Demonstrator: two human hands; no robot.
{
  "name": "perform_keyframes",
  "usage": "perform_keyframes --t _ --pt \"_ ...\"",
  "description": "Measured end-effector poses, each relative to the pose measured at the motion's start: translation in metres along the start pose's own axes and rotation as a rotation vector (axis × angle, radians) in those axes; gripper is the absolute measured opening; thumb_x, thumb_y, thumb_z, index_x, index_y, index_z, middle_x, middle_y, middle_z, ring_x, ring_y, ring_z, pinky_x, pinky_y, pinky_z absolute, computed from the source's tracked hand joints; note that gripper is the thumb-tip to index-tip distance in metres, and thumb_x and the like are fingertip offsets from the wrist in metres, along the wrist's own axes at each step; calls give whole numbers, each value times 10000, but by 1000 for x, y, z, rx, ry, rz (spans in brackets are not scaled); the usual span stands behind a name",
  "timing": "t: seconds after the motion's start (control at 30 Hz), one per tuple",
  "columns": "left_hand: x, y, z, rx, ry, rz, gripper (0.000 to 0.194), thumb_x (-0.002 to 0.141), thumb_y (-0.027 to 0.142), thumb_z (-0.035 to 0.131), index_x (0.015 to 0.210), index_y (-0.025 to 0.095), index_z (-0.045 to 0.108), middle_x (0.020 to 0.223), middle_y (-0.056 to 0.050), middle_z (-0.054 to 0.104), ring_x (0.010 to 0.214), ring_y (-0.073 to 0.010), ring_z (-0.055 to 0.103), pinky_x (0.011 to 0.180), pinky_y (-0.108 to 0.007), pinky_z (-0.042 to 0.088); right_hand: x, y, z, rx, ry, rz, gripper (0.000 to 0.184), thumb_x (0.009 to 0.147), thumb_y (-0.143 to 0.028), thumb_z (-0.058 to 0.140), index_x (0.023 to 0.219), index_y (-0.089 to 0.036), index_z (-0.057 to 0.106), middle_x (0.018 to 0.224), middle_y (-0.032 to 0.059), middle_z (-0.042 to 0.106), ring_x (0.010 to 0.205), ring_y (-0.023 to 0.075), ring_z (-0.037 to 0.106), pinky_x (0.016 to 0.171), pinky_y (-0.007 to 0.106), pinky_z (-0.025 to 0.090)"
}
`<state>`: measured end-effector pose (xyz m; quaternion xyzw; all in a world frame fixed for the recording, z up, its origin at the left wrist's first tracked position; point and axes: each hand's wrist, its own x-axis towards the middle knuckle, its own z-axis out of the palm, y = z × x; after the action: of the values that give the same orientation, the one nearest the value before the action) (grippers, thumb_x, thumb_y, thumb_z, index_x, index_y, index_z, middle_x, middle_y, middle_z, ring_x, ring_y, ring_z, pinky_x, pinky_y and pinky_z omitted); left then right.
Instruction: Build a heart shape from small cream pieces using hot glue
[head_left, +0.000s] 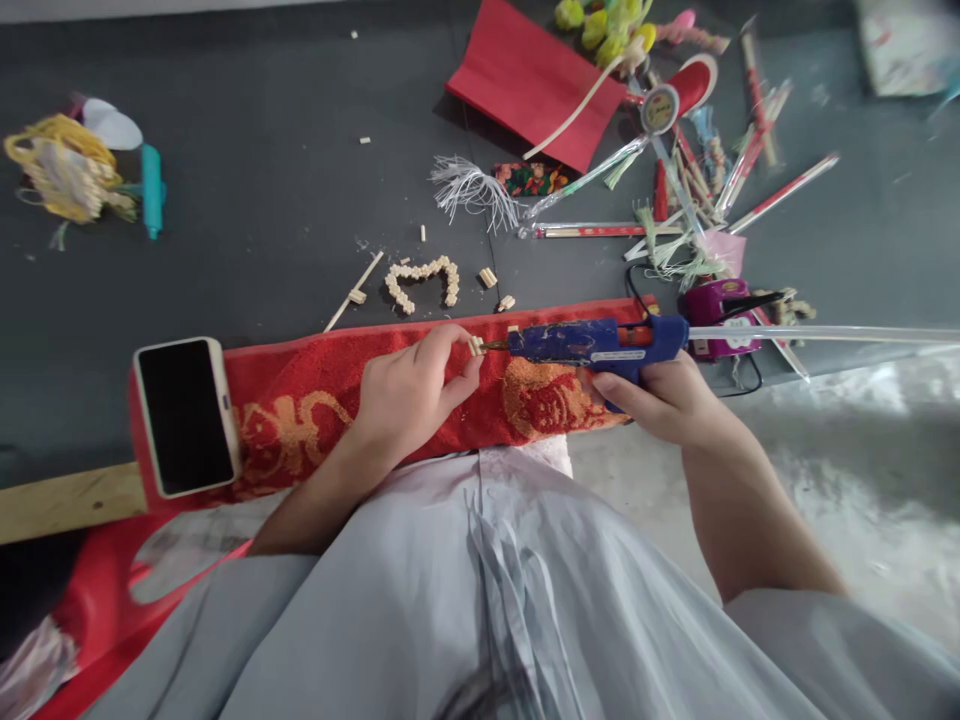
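My left hand (pixel 409 390) pinches a small cluster of pale stick pieces (pixel 476 346) over the red towel (pixel 300 370). My right hand (pixel 667 395) is wrapped round the handle of a blue hot glue gun (pixel 577 342), whose nozzle tip meets the cluster or lies right beside it. From the gun's back end a long clear glue stick (pixel 817 335) sticks out to the right. Just beyond the towel lies a curved chain of glued pale pieces (pixel 422 270), with a few loose clusters (pixel 488 277) near it and a thin stick (pixel 360 285) to its left.
A phone (pixel 187 415) rests on the towel's left end. Behind, to the right, are a red paper packet (pixel 536 85), a red thread spool (pixel 690 85) and several wrapped sticks. A purple device (pixel 720 315) with a cord sits at the right edge. Yellow yarn (pixel 64 165) lies far left.
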<state>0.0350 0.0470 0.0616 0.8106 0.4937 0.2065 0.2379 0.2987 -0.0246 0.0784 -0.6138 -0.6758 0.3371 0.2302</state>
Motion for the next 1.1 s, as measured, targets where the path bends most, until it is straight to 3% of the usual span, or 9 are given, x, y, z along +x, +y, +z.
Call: perform_keyframes --t 0.27,0.6,0.8,1.1 --pt "-1 -1 -2 48 3 -2 175 866 381 616 930 229 674 538 68 533 476 -90 444 519 -224 270 2 -6 -2 85 20 -23 379 894 -499 589 649 -211 570 567 7 597 526 143 537 538 278 421" --pt "-3 -3 -1 49 10 3 177 871 382 603 933 227 663 535 70 538 478 -91 463 528 -221 284 2 -5 2 68 -6 24 491 912 -541 543 566 -207 447 510 -3 492 500 112 445 510 270 355" --pt "-3 -3 -2 3 1 -12 157 865 363 614 937 230 657 521 79 490 471 -89 451 528 -226 276 2 -7 1 67 13 -12 451 912 -550 552 618 -209 530 550 8 557 528 133 502 530 281 396" --pt "-4 -3 -3 35 -8 -11 168 867 370 609 945 232 666 524 73 523 472 -93 464 521 -221 285 3 -5 3 68 2 11 486 910 -562 543 582 -211 474 512 -16 492 488 116 459 499 277 350"
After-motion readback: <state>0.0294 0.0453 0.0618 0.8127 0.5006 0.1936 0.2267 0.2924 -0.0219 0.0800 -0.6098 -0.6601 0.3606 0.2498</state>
